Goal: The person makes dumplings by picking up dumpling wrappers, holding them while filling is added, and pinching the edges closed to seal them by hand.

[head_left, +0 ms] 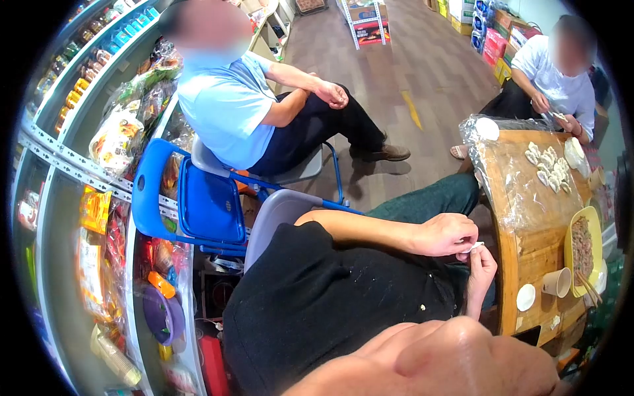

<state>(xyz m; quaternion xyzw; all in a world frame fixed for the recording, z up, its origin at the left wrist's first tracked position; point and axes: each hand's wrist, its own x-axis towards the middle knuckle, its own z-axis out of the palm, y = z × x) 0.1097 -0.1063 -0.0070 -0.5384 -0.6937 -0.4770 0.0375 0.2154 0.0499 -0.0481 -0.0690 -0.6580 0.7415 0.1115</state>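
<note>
In front of my black shirt, my left hand [450,233] and my right hand [482,269] meet beside the table edge. Between their fingertips they pinch a small white dumpling [473,247], mostly covered by the fingers. To their right on the wooden table [512,270] lies a round white dumpling wrapper [526,297]. A paper cup [557,282] lies near it. Farther right is a yellow tray of meat filling [582,244] with chopsticks [588,289] in it. Several shaped dumplings [549,168] sit on the far part of the table.
Across the table a person in white [558,72] works something pale in their hands. Another person in light blue [228,105] sits with arms crossed. A blue folding chair [210,198] and stocked shelves [56,155] stand at left. Plastic film [485,175] covers the table's far side.
</note>
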